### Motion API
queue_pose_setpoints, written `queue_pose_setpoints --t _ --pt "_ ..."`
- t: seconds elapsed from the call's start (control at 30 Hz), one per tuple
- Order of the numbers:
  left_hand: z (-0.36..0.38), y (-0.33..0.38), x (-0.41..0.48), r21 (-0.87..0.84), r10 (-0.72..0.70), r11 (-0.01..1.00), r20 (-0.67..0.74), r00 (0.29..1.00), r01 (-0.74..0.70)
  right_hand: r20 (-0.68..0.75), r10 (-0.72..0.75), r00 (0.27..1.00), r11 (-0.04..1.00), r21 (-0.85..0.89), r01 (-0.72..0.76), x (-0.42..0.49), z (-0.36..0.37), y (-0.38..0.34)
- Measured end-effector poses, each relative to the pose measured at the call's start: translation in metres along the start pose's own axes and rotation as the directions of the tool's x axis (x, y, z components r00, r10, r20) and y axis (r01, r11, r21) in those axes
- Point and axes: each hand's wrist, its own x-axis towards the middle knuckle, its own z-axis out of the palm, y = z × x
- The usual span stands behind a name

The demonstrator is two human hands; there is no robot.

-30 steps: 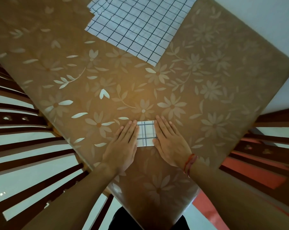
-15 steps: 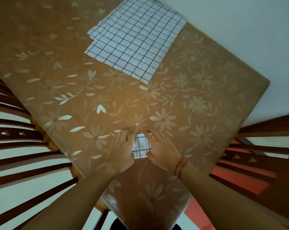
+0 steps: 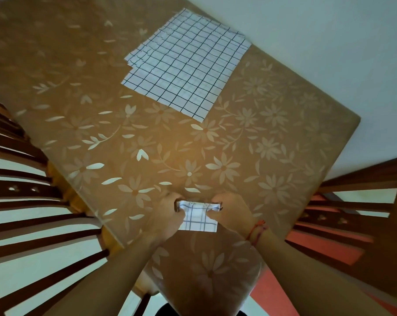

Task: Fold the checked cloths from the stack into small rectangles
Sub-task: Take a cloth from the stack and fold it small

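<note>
A small folded checked cloth (image 3: 198, 218) lies at the near edge of a table (image 3: 284, 156) covered in a tan, flower-printed cover, held between a person's two hands. The left hand (image 3: 167, 215) grips the cloth's far left corner and the right hand (image 3: 231, 210) grips its far right corner, each with fingers curled round the fabric. The cloth's far edge appears raised and bunched between the two grips, though the wide-angle view leaves it unclear how far it clears the tabletop. Its near edge lies flat and squared toward the person. A red thread band (image 3: 257, 231) circles the right wrist.

Well apart from the hands, toward the table's far side, the stack of checked cloths (image 3: 183, 65) lies spread flat, white with dark grid lines, its layers slightly offset along the left edge. Dark wooden chairs flank the table, one on the left (image 3: 22, 190) and one on the right (image 3: 352, 213). A pale wall (image 3: 329, 42) runs behind the table's far corner.
</note>
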Motion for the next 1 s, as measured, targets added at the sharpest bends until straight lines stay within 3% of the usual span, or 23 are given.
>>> queue_pose_setpoints --t 0.1,0.2,0.43,0.63,1.0 --pt "0.001 0.002 -0.005 -0.028 -0.041 0.999 -0.002 0.999 0.041 -0.004 0.118 0.993 0.986 0.116 -0.117 -0.009 -0.008 0.001" --pt "0.002 0.009 -0.01 -0.16 -0.09 0.983 0.01 0.996 0.09 -0.003 0.264 0.964 0.904 0.349 -0.247 -0.019 -0.012 0.006" --pt "0.011 0.044 -0.009 -0.459 -0.175 0.868 0.077 0.982 0.19 0.091 0.463 0.882 0.546 0.754 -0.365 -0.054 -0.037 0.017" --pt "0.027 0.077 0.002 -0.473 -0.175 0.851 0.158 0.972 0.23 0.092 0.567 0.819 0.316 0.893 -0.32 -0.078 -0.047 0.038" --pt "0.057 0.141 0.015 -0.396 0.008 0.916 0.185 0.983 0.067 -0.027 0.698 0.715 0.26 0.941 -0.218 -0.11 -0.078 0.063"
